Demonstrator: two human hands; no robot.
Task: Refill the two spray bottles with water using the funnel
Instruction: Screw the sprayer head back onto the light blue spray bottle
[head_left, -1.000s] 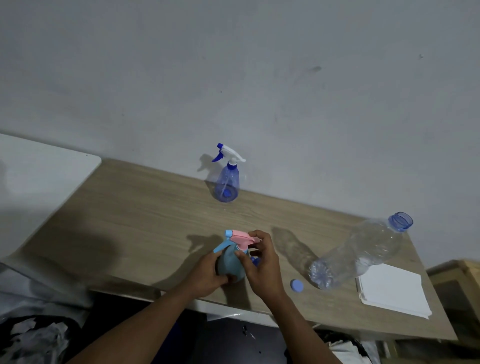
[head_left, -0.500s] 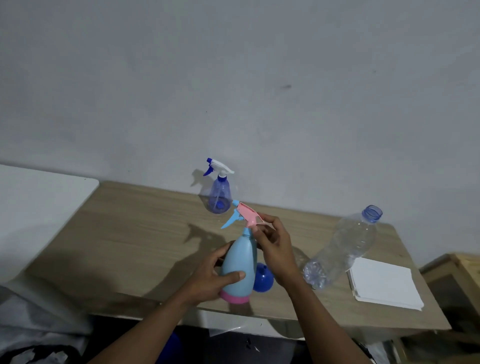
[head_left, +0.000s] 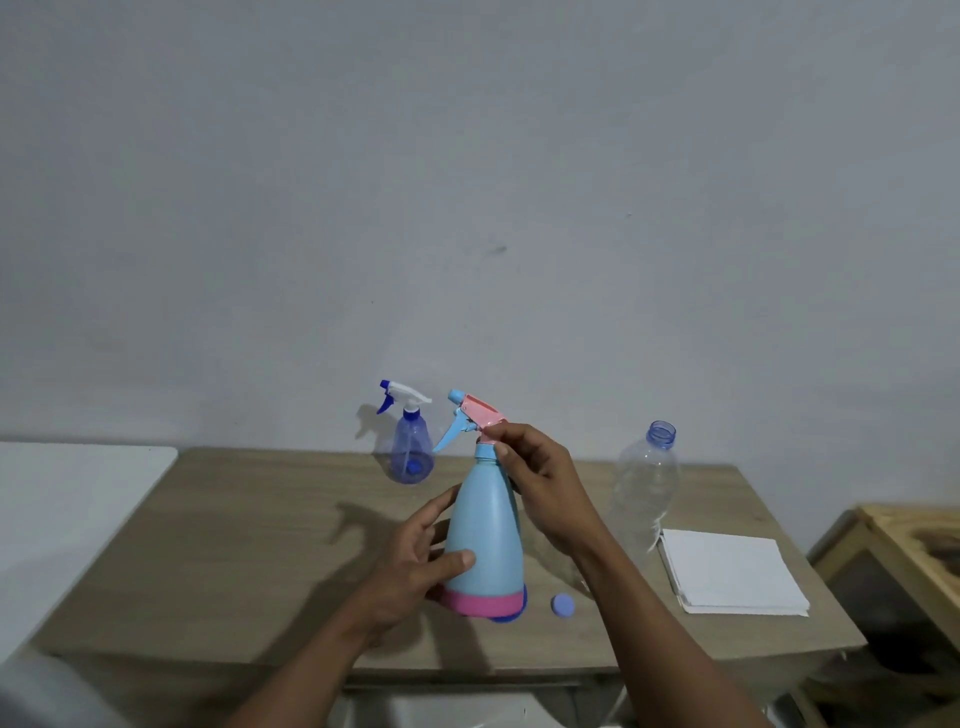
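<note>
Here, left hand (head_left: 415, 566) gripping opaque blue spray bottle (head_left: 485, 525), right hand (head_left: 545, 488) pinching its pink trigger head (head_left: 480, 413), clear bottle (head_left: 644, 483) uncapped

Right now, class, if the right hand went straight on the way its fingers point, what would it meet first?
The pink sprayer head of the light blue spray bottle. The right hand pinches it at the neck, so nothing lies between.

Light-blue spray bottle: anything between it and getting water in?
Yes: the pink trigger head sits on the neck of the light-blue spray bottle, closing the opening. The right hand pinches it at the collar; the left hand grips the body.
</note>
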